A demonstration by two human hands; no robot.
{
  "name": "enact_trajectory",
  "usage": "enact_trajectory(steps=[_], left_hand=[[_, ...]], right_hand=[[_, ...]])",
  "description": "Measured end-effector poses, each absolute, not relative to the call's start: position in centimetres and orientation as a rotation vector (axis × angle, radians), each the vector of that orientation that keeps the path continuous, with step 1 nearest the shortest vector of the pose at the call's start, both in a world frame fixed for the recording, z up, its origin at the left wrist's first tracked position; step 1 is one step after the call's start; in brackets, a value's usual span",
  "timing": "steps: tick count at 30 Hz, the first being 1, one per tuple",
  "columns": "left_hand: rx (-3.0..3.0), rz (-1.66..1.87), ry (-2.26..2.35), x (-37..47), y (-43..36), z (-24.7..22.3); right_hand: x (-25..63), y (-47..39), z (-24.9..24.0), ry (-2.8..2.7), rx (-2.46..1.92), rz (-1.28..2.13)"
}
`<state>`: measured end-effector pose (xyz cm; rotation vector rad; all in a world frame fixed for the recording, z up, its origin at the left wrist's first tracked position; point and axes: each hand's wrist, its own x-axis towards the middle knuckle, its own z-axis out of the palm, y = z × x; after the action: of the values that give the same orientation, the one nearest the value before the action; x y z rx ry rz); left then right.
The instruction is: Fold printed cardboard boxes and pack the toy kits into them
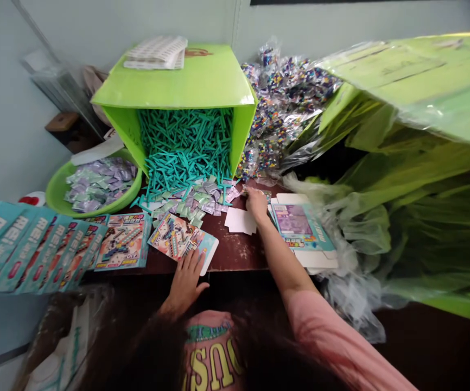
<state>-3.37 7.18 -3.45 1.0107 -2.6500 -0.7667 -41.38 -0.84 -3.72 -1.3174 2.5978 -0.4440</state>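
My left hand (186,282) lies flat with its fingers stretched over the lower part of a printed toy box (173,236), whose white flap end points right. My right hand (255,203) reaches forward with its fingers curled in, beside the loose sachets. Whatever its fingertips grip is too small to make out. Just under that wrist are some white cards (240,221). Purple and green sachets (202,201) spread in a pile left of my right hand. Flattened unfolded boxes (300,225) lie right of my right forearm.
A green bin (178,81) on its side spills teal plastic sticks (182,157). Bagged colourful beads (275,103) heap behind. Left are a green basin (56,201) of sachets and a row of upright printed boxes (35,244). A large bag-lined green box (434,92) stands right.
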Motion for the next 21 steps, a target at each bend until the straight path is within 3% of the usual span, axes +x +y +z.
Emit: enact_trajectory(steps=[3, 6, 9, 12, 16, 21], left_hand=[[1.026, -1.160, -2.311, -4.6, 4.9, -2.4], [1.015, -1.632, -1.702, -6.8, 2.0, -1.1], [1.106, -2.030, -1.159, -8.2, 0.3, -0.5], [1.267, -2.260, -0.731, -7.6, -0.3, -0.4], [1.328, -2.238, -0.425, -6.2, 0.2, -0.2], [1.342, -2.112, -0.504, -6.4, 0.6, -0.2]], right_hand=[[-40.6, 0.5, -2.0, 2.430, -1.247, -0.930], [-34.9, 1.7, -0.4, 1.797, -1.216, -1.385], [-30.2, 1.0, -0.1, 1.518, -1.293, -1.256], [-31.8, -2.0, -0.7, 1.932, -1.335, -1.004], [-36.8, -6.5, -1.9, 2.300, -1.220, -0.694], [-37.1, -8.8, -3.4, 2.447, -1.091, -0.428]])
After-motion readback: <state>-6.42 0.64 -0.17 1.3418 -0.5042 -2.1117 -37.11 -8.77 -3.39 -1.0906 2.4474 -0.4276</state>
